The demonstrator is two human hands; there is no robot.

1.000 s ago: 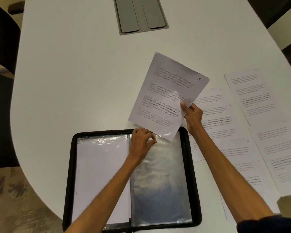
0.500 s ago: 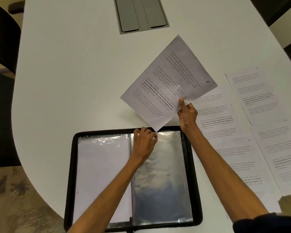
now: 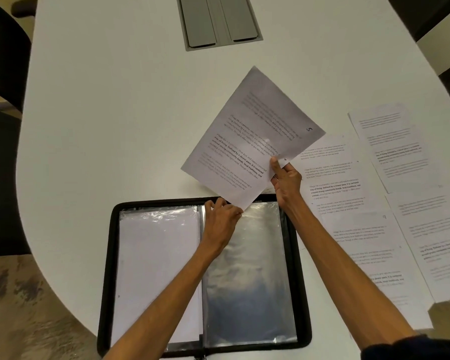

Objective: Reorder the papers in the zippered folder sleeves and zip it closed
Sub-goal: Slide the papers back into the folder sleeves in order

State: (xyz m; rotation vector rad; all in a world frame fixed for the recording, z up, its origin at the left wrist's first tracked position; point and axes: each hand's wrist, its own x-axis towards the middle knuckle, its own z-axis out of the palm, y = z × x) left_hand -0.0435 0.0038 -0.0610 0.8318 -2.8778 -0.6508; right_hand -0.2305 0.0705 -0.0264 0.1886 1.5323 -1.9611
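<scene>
Right hand [image 3: 286,178] pinches sheet [image 3: 252,144] at its 4 o'clock edge; sheet tilted above top of open folder [image 3: 107,255]. Left hand [image 3: 221,219] pinches top edge of empty sleeve [image 3: 247,268], 6 o'clock from sheet. Advice: square sheet with sleeve mouth, lead 1 corner in, slide slowly.

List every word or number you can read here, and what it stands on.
"5": handwritten by a corner of the white printed paper sheet in the right hand.
"way of living. Defined by a slower pace": bold print on that sheet.
Other print, there and on the loose white sheets: too blurred.
</scene>
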